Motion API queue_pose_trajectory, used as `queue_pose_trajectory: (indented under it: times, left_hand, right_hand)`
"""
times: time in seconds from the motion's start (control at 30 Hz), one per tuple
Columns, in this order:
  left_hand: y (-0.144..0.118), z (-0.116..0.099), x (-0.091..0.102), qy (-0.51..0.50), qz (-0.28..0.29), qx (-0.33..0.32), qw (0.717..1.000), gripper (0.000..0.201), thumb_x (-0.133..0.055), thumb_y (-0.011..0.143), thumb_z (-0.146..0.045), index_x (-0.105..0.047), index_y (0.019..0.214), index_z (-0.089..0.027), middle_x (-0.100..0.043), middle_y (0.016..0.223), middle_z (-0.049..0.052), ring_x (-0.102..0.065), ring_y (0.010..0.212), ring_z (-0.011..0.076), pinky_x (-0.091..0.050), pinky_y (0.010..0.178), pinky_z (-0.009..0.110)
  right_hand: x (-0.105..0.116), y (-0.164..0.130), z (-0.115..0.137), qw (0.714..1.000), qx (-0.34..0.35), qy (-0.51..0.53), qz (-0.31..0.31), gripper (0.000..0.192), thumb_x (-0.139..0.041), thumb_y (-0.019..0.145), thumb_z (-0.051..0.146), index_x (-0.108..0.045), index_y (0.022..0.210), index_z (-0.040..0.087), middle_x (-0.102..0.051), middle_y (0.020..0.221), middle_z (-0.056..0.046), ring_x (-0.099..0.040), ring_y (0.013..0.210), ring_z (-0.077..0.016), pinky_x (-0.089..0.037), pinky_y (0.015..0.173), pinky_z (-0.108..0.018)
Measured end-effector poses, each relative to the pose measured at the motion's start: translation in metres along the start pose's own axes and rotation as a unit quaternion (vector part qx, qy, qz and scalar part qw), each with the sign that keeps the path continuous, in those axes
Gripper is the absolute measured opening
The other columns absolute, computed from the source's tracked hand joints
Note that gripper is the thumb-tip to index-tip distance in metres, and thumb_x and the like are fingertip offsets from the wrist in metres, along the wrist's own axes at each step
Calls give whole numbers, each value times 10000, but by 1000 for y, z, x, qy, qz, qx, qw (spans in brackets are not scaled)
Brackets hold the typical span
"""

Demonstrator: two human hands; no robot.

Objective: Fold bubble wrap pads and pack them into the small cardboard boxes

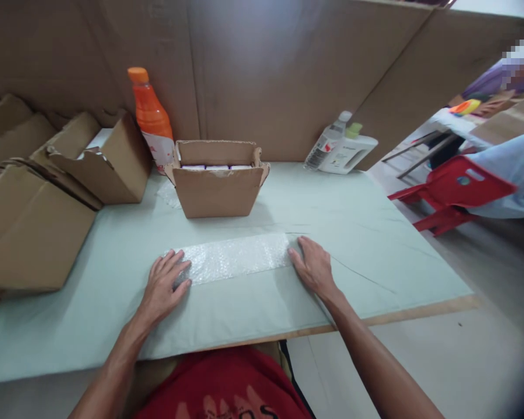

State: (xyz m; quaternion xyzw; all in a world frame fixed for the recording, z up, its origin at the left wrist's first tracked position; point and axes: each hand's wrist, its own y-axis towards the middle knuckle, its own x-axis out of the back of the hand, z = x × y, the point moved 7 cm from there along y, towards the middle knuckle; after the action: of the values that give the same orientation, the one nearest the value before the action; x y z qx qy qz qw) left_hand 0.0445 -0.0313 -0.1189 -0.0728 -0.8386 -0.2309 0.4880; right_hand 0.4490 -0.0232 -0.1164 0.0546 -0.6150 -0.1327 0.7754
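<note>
A long strip of clear bubble wrap (238, 258) lies flat on the pale green cloth of the table, between my two hands. My left hand (166, 285) rests on its left end with the fingers spread. At the strip's right end is my right hand (313, 265), thumb and fingers apart, the fingertips at or just beside the edge. Behind the strip stands an open cardboard box (220, 195) with several white-topped items inside, only their upper edges showing.
More cardboard boxes (109, 169) crowd the left side. Against the cardboard wall stand an orange bottle (152, 119), a leaning clear bottle (327, 142) and a white jug (351, 154). Beyond the table's right edge is a red chair (467, 186) with a person partly in view.
</note>
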Motion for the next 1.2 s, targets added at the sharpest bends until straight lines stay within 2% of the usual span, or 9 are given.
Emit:
queue_pose_trajectory:
  times: [0.1,0.2,0.37,0.47,0.57,0.7,0.93,1.07,1.2]
  left_hand:
    - [-3,-23,14,-34,-78,10,996,273,-567,911,-262,-712,1134,-201,-672,1349,138,-546,1354,344,-385,1130,593]
    - [-13,-34,29,-127,-128,50,982,221,-568,919,-255,-721,1071,-204,-742,1200,107,-659,1199,272,-475,1070,487]
    - [-31,-18,38,-259,-150,247,922,227,-569,911,-328,-725,1011,-195,-758,1059,76,-704,1034,222,-541,957,379]
    - [-20,-19,26,-361,-115,300,875,299,-609,882,-401,-700,1052,-172,-755,1067,93,-712,989,219,-553,900,349]
    - [8,-32,9,-453,-50,300,838,536,-630,864,-478,-578,1285,-149,-743,1103,115,-725,909,215,-555,694,289]
    - [37,-34,0,-330,19,301,894,592,-527,925,-367,-407,1448,-115,-723,850,33,-694,756,180,-509,634,268]
    - [48,-10,-2,-144,46,317,936,500,-544,849,-157,-575,1347,-179,-724,842,50,-672,831,243,-457,763,328]
    - [48,-12,-6,-105,58,313,942,479,-572,899,-336,-572,1352,-180,-735,826,49,-682,797,255,-447,712,324]
    - [51,-20,-6,-74,61,277,956,478,-556,872,-232,-570,1350,-208,-738,837,32,-688,823,244,-445,709,310]
  right_hand:
    - [-4,7,18,999,12,50,4,307,-522,888,420,-657,1017,175,-663,1320,-183,-596,1206,-338,-446,979,-489]
    - [3,15,19,992,-16,125,18,198,-528,822,396,-600,849,213,-746,1022,-119,-666,956,-278,-496,838,-408]
    - [51,22,22,979,-58,194,-16,345,-594,802,481,-621,998,199,-724,869,-66,-667,765,-232,-507,696,-341]
    - [56,15,86,976,16,217,33,366,-598,862,413,-629,1160,204,-740,871,-52,-680,722,-207,-516,686,-316]
    - [34,2,171,957,113,240,113,353,-587,904,329,-626,1237,220,-761,893,-46,-707,758,-201,-526,710,-304]
    - [8,-10,227,919,207,283,182,412,-637,921,369,-607,1311,238,-775,1068,-61,-731,905,-215,-555,817,-342]
    - [-5,1,179,940,199,244,131,269,-569,948,288,-699,1178,233,-745,1188,-86,-685,1127,-250,-549,993,-432]
    - [-19,-5,179,934,230,240,128,288,-535,948,227,-694,1188,224,-738,1205,-91,-680,1150,-238,-546,1020,-438]
    - [-13,-7,182,932,241,252,103,288,-492,967,211,-704,1161,221,-749,1181,-89,-686,1138,-235,-546,1016,-443]
